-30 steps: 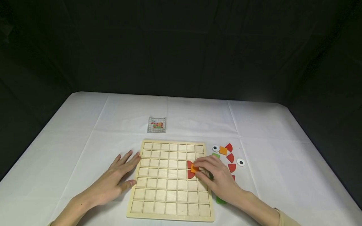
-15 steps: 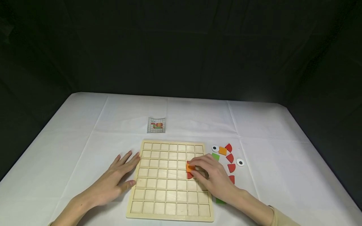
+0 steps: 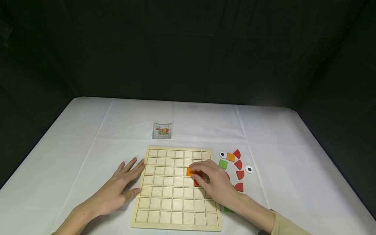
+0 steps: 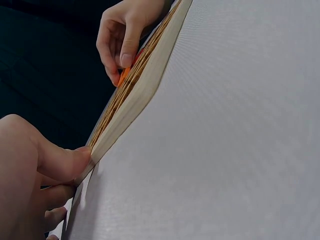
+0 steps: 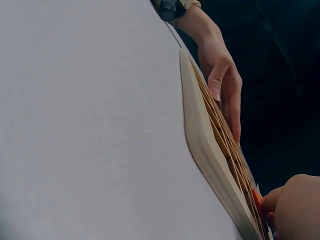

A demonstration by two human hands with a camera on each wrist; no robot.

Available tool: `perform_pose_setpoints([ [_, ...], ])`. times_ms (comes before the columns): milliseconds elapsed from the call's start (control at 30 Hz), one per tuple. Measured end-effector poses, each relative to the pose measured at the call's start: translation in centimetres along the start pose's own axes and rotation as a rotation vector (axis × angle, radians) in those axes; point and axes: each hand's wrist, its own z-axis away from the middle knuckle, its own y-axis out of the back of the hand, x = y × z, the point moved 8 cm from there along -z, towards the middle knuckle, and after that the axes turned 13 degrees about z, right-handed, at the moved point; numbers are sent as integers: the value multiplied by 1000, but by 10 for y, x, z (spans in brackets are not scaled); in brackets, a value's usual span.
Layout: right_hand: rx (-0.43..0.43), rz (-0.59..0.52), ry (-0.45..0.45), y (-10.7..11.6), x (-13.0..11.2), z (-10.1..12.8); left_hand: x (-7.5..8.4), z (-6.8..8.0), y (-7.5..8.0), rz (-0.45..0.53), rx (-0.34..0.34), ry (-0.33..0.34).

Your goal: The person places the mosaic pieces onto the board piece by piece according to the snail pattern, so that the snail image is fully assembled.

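A wooden grid board (image 3: 164, 209) lies on the white table. My right hand (image 3: 215, 182) pinches an orange square tile (image 3: 190, 171) over the board's right-centre cells; the tile (image 4: 121, 77) also shows under my fingertips in the left wrist view. A red piece (image 3: 196, 183) peeks out from under that hand. My left hand (image 3: 117, 189) lies flat on the cloth with straight fingers, its thumb (image 4: 65, 160) touching the board's left edge (image 4: 130, 107). In the right wrist view the board's rim (image 5: 200, 145) runs diagonally, with the left hand (image 5: 222, 85) beyond it.
Right of the board lie loose pieces: several red quarter-rounds (image 3: 238, 164), an orange square (image 3: 230, 157), a green square (image 3: 223, 164) and two eye discs (image 3: 249, 169). Another green piece (image 3: 228, 210) sits by my right wrist. A small pattern card (image 3: 162, 130) lies behind the board.
My right hand has carried the orange tile leftward across the board, by about one cell. The left hand has stayed put.
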Motion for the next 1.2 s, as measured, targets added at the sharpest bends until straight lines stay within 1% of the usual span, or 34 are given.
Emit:
perform_pose_setpoints([
  [267,-29,-22,-29,-5,-1,-4,0,0,0,0,-1,6],
  [433,-26,-27,-39,-7,-1,-5,-1,1,1,0,1,16],
  [567,-16,-18,-16,-7,-2,-3,-2,1,0,6,1,25],
  [700,-9,-9,4,1,0,1,-3,0,-2,10,-5,30],
  [833,14,12,-13,12,12,7,-3,0,-3,9,-3,29],
  [933,29,38,-46,21,26,13,-3,0,-3,10,-1,20],
  [1133,62,128,-96,41,56,24,-5,-1,-3,11,7,8],
  [1200,67,164,-125,47,66,28,-6,-1,-3,13,12,6],
])
